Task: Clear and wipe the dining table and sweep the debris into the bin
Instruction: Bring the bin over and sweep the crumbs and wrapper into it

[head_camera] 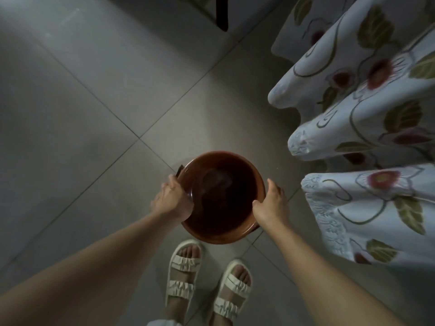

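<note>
Both hands held the brown round bin (pixel 222 198) by its rim, low over the tiled floor (pixel 94 114) just ahead of the sandalled feet (pixel 207 285), probably to steady its weight while carrying or setting it beside the counter draped in a floral tablecloth (pixel 367 128). The left hand (pixel 173 201) gripped the left rim, also pinching something dark and blurred; the right hand (pixel 271 205) curled over the right rim, the bin between them.

Head view, straight down, floorward.
</note>
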`<state>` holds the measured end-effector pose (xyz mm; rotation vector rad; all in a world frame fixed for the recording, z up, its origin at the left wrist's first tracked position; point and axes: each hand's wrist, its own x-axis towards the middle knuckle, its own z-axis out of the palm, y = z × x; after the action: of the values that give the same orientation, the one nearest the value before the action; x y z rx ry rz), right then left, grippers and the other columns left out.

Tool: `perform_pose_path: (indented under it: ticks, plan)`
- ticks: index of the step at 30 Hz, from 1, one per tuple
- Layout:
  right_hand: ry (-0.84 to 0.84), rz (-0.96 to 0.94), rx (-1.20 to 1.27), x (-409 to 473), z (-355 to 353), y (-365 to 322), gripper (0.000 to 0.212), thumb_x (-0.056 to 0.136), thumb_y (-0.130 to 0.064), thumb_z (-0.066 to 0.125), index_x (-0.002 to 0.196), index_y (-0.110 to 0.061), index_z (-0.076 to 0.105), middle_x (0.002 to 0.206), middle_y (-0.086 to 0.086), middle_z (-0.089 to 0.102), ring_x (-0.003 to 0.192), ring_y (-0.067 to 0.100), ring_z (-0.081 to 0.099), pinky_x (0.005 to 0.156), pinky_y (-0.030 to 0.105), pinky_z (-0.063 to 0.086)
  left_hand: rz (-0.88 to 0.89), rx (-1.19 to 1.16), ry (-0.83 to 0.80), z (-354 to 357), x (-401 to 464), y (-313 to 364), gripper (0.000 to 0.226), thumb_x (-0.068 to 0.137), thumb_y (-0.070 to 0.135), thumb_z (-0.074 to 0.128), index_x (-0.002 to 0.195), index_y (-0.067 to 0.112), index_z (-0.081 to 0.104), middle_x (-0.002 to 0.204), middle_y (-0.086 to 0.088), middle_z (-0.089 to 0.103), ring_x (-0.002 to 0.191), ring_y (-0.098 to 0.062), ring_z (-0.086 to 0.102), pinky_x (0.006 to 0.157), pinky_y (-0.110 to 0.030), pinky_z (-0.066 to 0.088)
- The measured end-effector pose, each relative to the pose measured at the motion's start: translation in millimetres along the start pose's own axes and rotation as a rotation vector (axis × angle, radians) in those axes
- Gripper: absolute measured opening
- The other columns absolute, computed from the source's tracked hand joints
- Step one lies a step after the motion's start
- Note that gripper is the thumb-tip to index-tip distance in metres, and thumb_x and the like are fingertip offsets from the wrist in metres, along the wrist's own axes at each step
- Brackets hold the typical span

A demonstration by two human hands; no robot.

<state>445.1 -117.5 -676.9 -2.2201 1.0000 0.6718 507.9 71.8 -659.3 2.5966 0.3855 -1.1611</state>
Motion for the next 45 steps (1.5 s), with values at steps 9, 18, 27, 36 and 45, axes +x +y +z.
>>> perform_pose_path:
  ticks: [9,18,27,36,45]
  plan:
    - [-0.094,0.125,0.061,14.9,10.5,5.3,0.084,0.081,0.003,0.053,0.148,-0.025,0.013,0.143,0.009,0.037,0.128,0.027,0.043,0.102,0.032,0.039,0.026,0.021,-0.022,20.1,15.0,-4.1,0.057,0.085,0.016,0.047,0.136,0.003,0.024,0.121,-0.027,0.055,0.113,-0.044,0.052,0.092,-0.044,0.042]
    - [-0.017,0.144,0.099,-42.4,-61.5,-21.1,0.082,0.079,0.003,0.054,0.147,-0.024,0.017,0.142,0.007,0.040,0.125,0.025,0.045,0.097,0.029,0.040,0.120,0.013,0.055,-50.0,-44.4,24.9,0.039,0.085,0.016,0.045,0.122,0.010,0.035,0.109,-0.021,0.059,0.105,-0.041,0.056,0.088,-0.046,0.047]
    - [0.048,0.116,0.122,-120.8,-166.8,-61.5,0.071,0.080,0.001,0.048,0.142,-0.025,0.028,0.132,0.009,0.051,0.117,0.029,0.052,0.092,0.034,0.046,0.240,0.026,0.111,-150.9,-133.1,58.0,0.033,0.090,0.022,0.045,0.120,0.008,0.042,0.110,-0.020,0.057,0.104,-0.040,0.055,0.087,-0.045,0.048]
    - [0.126,0.147,0.180,-195.6,-247.0,-77.4,0.065,0.085,0.000,0.046,0.143,-0.024,0.030,0.134,0.008,0.051,0.115,0.025,0.054,0.083,0.027,0.045,0.311,-0.020,0.173,-208.4,-209.9,96.9,0.040,0.088,0.031,0.058,0.113,0.003,0.045,0.118,-0.021,0.056,0.111,-0.038,0.054,0.090,-0.044,0.044]
    - [0.189,0.325,0.361,-234.4,-291.3,-43.4,0.033,0.077,0.001,0.047,0.108,-0.005,0.057,0.117,0.017,0.061,0.106,0.031,0.057,0.075,0.027,0.041,0.475,0.128,0.179,-192.8,-239.2,134.3,0.035,0.095,0.026,0.040,0.120,0.004,0.027,0.119,-0.023,0.057,0.110,-0.041,0.055,0.085,-0.042,0.041]
